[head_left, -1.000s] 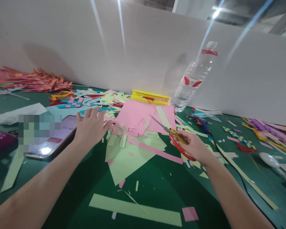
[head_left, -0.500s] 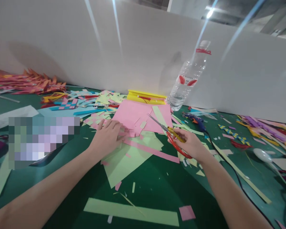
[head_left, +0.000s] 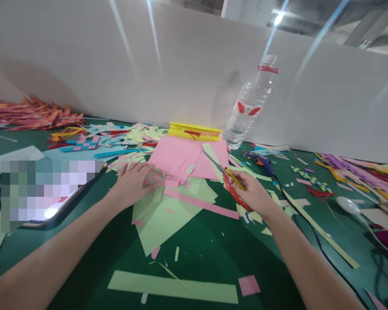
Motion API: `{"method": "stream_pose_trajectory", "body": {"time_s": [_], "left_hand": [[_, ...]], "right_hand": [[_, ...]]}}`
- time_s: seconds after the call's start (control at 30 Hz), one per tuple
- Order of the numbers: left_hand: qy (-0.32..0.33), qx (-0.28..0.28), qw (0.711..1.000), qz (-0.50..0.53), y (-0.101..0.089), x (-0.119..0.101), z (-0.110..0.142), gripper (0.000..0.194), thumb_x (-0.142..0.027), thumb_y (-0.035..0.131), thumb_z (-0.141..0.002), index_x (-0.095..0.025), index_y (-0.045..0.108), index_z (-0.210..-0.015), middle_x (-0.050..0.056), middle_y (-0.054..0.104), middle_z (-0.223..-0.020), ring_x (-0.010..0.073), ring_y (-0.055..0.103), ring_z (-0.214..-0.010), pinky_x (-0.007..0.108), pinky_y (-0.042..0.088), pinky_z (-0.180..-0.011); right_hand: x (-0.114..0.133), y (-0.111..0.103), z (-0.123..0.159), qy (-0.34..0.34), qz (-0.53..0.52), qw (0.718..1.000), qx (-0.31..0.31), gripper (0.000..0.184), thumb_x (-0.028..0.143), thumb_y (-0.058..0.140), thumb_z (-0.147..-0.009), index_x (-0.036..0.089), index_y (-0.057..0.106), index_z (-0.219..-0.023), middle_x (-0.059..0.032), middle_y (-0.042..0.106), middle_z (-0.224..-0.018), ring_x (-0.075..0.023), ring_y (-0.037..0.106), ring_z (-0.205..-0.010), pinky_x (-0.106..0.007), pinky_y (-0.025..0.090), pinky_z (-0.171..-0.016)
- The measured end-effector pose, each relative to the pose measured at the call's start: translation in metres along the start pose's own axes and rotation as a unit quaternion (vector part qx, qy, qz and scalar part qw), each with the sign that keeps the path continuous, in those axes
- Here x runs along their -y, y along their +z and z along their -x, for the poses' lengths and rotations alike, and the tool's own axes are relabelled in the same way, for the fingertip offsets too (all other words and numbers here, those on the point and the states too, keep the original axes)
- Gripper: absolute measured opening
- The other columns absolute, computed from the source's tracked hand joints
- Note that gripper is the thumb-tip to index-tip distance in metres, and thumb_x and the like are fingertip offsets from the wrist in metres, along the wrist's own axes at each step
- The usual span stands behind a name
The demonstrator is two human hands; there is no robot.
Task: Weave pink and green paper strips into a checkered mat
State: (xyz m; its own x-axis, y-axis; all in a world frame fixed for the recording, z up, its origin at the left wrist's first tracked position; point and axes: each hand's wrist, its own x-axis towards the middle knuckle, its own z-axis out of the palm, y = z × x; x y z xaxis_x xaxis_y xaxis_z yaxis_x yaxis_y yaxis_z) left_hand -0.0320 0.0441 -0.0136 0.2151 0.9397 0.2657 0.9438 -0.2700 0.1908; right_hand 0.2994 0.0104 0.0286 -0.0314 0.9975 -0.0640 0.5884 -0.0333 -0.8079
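My right hand holds scissors with red and yellow handles, its fingers around the handles. The slim blades point up and left, slightly parted, over a pink paper sheet. My left hand has its fingers and thumb closed on the left side of a woven pink-and-green paper piece. Beneath both hands' level lies a pale green sheet, its corner toward me. A long pink strip crosses that sheet. Nearer to me is a wide green strip beside a small pink square.
A water bottle leans against the white partition. A phone, partly blurred out, lies at left. On the right are a blue glue gun with a black cord and a white spoon. Paper scraps litter the back.
My left hand has come down from above the phone's edge onto the woven paper piece and closed on it. My right hand keeps the scissors in nearly the same place. The view has shifted slightly.
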Motion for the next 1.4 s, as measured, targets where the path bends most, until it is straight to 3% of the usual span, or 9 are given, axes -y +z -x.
{"method": "stream_pose_trajectory", "body": {"time_s": [0.17, 0.33, 0.43, 0.6, 0.67, 0.8, 0.87, 1.1, 1.4], "left_hand": [[0.012, -0.023, 0.998, 0.051, -0.003, 0.001, -0.002, 0.063, -0.058, 0.054, -0.078, -0.017, 0.053, -0.126, 0.017, 0.055, -0.127, 0.0378, 0.044, -0.123, 0.056, 0.032, -0.101], [0.027, -0.020, 0.986, 0.163, -0.009, -0.005, 0.001, 0.060, -0.047, 0.055, -0.080, -0.022, 0.045, -0.133, 0.013, 0.048, -0.128, 0.0321, 0.050, -0.115, 0.048, 0.045, -0.092], [-0.020, -0.035, 0.960, 0.278, -0.012, -0.011, 0.003, 0.063, -0.042, 0.060, -0.075, -0.023, 0.045, -0.133, 0.011, 0.045, -0.129, 0.0265, 0.057, -0.100, 0.042, 0.051, -0.084], [-0.093, -0.060, 0.917, 0.384, -0.021, -0.015, 0.003, 0.069, -0.038, 0.065, -0.073, -0.017, 0.043, -0.134, 0.011, 0.055, -0.116, 0.0180, 0.059, -0.080, 0.034, 0.053, -0.070], [-0.147, -0.075, 0.866, 0.472, -0.024, -0.015, 0.003, 0.070, -0.033, 0.074, -0.067, -0.019, 0.047, -0.131, 0.008, 0.060, -0.109, 0.0167, 0.060, -0.082, 0.029, 0.053, -0.069], [-0.236, -0.101, 0.706, 0.660, -0.025, -0.015, 0.001, 0.054, -0.016, 0.081, -0.061, -0.020, 0.062, -0.111, 0.001, 0.067, -0.084, 0.0132, 0.064, -0.073, 0.018, 0.050, -0.057], [-0.240, -0.111, 0.665, 0.699, -0.024, -0.015, 0.000, 0.039, -0.012, 0.080, -0.061, -0.018, 0.065, -0.097, -0.002, 0.067, -0.076, 0.0094, 0.063, -0.064, 0.014, 0.047, -0.050], [-0.230, -0.101, 0.589, 0.768, -0.024, -0.022, 0.000, 0.017, -0.010, 0.077, -0.065, -0.016, 0.063, -0.072, -0.005, 0.065, -0.062, 0.0053, 0.058, -0.052, 0.013, 0.047, -0.047], [-0.223, -0.049, 0.568, 0.791, -0.025, -0.036, 0.006, 0.018, -0.013, 0.078, -0.066, -0.016, 0.061, -0.070, -0.005, 0.064, -0.058, 0.0062, 0.058, -0.047, 0.015, 0.046, -0.044]], "right_hand": [[0.003, 0.005, 0.004, -0.019, -0.017, 1.000, 0.009, 0.052, 0.039, 0.058, -0.082, 0.022, 0.044, -0.129, -0.0113, 0.049, -0.138, -0.0253, 0.055, -0.118, -0.043, 0.046, -0.098], [0.003, 0.010, 0.002, -0.024, 0.032, 0.999, 0.002, 0.059, 0.043, 0.060, -0.081, 0.019, 0.043, -0.131, -0.0128, 0.051, -0.134, -0.0249, 0.056, -0.116, -0.043, 0.045, -0.098], [0.002, 0.011, 0.001, -0.024, 0.029, 0.999, 0.002, 0.061, 0.045, 0.060, -0.080, 0.017, 0.043, -0.132, -0.0137, 0.051, -0.134, -0.0247, 0.056, -0.116, -0.041, 0.046, -0.097], [0.004, 0.009, 0.005, -0.027, 0.043, 0.998, 0.031, 0.058, 0.041, 0.057, -0.083, 0.021, 0.041, -0.135, -0.0125, 0.045, -0.139, -0.0267, 0.047, -0.126, -0.043, 0.043, -0.100], [0.005, 0.008, 0.006, -0.038, 0.072, 0.996, 0.046, 0.058, 0.040, 0.058, -0.082, 0.023, 0.042, -0.135, -0.0115, 0.043, -0.141, -0.0283, 0.043, -0.130, -0.045, 0.040, -0.103], [0.005, 0.010, 0.008, -0.069, 0.091, 0.991, 0.065, 0.057, 0.037, 0.058, -0.081, 0.022, 0.044, -0.134, -0.0113, 0.046, -0.139, -0.0279, 0.045, -0.127, -0.046, 0.040, -0.105], [0.005, 0.011, 0.009, -0.073, 0.084, 0.992, 0.062, 0.057, 0.037, 0.058, -0.080, 0.022, 0.045, -0.134, -0.0116, 0.047, -0.139, -0.0280, 0.046, -0.127, -0.047, 0.040, -0.105], [0.007, 0.012, 0.011, -0.054, 0.047, 0.995, 0.077, 0.055, 0.034, 0.062, -0.078, 0.025, 0.050, -0.131, -0.0096, 0.048, -0.139, -0.0288, 0.048, -0.126, -0.048, 0.043, -0.103], [0.008, 0.015, 0.011, -0.062, 0.024, 0.993, 0.095, 0.052, 0.034, 0.064, -0.078, 0.023, 0.054, -0.128, -0.0099, 0.054, -0.134, -0.0267, 0.054, -0.120, -0.045, 0.045, -0.100]]}}
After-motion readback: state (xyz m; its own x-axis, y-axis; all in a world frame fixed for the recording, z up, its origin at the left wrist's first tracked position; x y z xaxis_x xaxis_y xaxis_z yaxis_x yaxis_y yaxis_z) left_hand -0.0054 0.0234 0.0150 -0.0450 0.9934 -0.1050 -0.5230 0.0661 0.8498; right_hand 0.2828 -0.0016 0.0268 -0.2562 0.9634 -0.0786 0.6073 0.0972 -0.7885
